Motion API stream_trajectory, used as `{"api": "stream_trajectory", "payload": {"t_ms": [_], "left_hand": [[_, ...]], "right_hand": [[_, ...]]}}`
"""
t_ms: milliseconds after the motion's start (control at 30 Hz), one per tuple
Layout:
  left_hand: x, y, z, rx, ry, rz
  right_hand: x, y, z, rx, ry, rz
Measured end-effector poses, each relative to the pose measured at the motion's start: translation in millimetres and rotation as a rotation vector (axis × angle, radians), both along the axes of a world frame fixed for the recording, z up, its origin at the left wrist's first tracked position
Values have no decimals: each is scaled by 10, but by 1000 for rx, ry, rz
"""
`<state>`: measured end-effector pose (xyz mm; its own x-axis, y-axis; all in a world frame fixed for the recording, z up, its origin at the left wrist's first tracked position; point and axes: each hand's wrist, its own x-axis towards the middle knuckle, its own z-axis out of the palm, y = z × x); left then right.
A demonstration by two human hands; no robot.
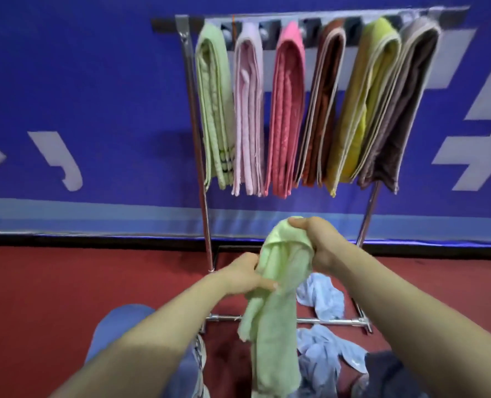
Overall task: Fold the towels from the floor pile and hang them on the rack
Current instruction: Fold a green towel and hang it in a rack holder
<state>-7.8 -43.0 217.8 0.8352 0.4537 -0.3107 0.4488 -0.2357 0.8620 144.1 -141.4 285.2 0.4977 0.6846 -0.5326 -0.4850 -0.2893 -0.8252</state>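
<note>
A light green towel (pixel 276 308) hangs in a loose bunch in front of me. My right hand (pixel 321 242) grips its top end, held highest. Lower down, my left hand (pixel 244 277) pinches the towel's left edge. The chrome rack (pixel 194 116) stands ahead against the blue wall. Several folded towels hang over its top bar: green (pixel 214 104), pale pink (pixel 248 110), pink (pixel 287 110), brown (pixel 323 110), yellow (pixel 364 110) and dark grey-brown (pixel 402 110). On the red floor below lies a crumpled light blue towel (pixel 324 300), with more light blue cloth (pixel 324 351) nearer to me.
The rack's bottom bar (pixel 319 321) runs across the floor under the hanging towel. A dark cloth (pixel 387 374) lies at the lower right. My knee in blue trousers (pixel 123 326) is at the lower left, with a shoe (pixel 200 351) beside it.
</note>
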Motion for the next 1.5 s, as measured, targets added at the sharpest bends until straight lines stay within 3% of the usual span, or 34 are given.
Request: {"api": "stream_trajectory", "payload": {"t_ms": [67, 200, 367, 500, 533, 600, 667, 767, 867, 1000, 1133, 1267, 1400, 1500], "left_hand": [[-8, 47, 95, 182, -75, 52], [-66, 119, 372, 208, -274, 173], [-212, 212, 646, 271, -341, 220], [-88, 96, 1050, 453, -434, 252], [-39, 22, 1179, 483, -430, 204], [75, -166, 1402, 523, -395, 27], [173, -341, 1543, 681, -327, -147], [220, -428, 1529, 868, -363, -150], [148, -372, 1358, 793, -458, 69], [82, -361, 1272, 389, -481, 355], [-60, -312, 1128, -32, -381, 118], [-177, -210, 780, 66, -170, -106], [-268, -17, 419, 259, -18, -64], [-392, 100, 162, 290, 77, -68]], "right_hand": [[-5, -102, 327, -34, -40, 70], [98, -370, 798, -30, -128, 154], [247, -726, 1006, -74, -187, 237], [286, -717, 938, -401, -872, 351], [234, -689, 930, -402, -938, 441], [53, -637, 941, -265, -846, 593], [-135, -562, 892, -55, -745, 659], [-299, -484, 793, 73, -690, 510], [-356, -475, 770, 108, -667, 427], [-361, -385, 770, 170, -583, 292], [-324, -285, 851, 342, -467, 140], [-281, -285, 974, 351, -553, 133], [-153, -325, 1032, 345, -570, 75], [0, -380, 1080, 347, -560, -21]]}}
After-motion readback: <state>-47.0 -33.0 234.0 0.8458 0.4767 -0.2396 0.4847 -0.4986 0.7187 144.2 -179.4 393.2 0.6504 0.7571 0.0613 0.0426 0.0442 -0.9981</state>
